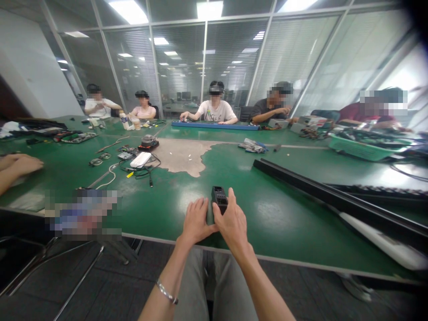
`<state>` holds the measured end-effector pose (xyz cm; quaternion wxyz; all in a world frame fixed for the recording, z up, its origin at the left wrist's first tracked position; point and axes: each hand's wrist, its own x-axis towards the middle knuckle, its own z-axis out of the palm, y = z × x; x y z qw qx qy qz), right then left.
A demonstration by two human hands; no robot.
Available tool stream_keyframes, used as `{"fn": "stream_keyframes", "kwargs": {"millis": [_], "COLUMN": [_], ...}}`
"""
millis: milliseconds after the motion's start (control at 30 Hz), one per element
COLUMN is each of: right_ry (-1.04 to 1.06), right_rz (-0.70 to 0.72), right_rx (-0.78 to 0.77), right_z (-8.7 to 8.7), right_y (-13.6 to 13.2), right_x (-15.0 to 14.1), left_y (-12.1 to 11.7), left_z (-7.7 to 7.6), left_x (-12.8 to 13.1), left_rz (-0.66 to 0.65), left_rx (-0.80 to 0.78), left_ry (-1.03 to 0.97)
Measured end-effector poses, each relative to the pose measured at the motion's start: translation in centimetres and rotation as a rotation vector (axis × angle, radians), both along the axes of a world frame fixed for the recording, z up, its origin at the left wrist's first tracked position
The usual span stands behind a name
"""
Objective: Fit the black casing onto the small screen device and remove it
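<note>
Black box [220,196], just one, sits between thumb and fingers of the right hand [235,225], whether clamped I cannot tell, the left hand [195,224] near, thumb spread.

I see left forearm [174,269] and right forearm [261,283] reaching in from near side, converging. Left hand [197,220] palm down, fingers close together pointing far, thumb out right. Right hand [232,218] beside it, thumb and index in a V; grip unclear.

A device [219,193] is between the thumb and forefinger of the right hand [235,221]; on the desk [281,240], a rail [317,189] lies right of that hand, a basket [363,150] beyond.
</note>
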<state>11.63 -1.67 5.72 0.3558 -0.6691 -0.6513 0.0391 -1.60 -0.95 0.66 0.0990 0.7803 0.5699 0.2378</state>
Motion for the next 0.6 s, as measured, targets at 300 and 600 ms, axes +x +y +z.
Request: {"fn": "stream_keyframes", "kwargs": {"millis": [300,600], "right_ry": [-0.041,-0.082], "right_rz": [-0.013,0.009], "right_rx": [-0.053,-0.004], "right_z": [-1.7,-2.9], "right_y": [-0.3,-0.6], "right_x": [0.2,0.4], "left_y": [0.1,0.2], "left_z": [-0.2,-0.1], "left_x": [0.1,0.1], "left_rz": [0.009,0.012], "left_rx": [0.025,-0.012], "left_ry": [0.016,0.050]}}
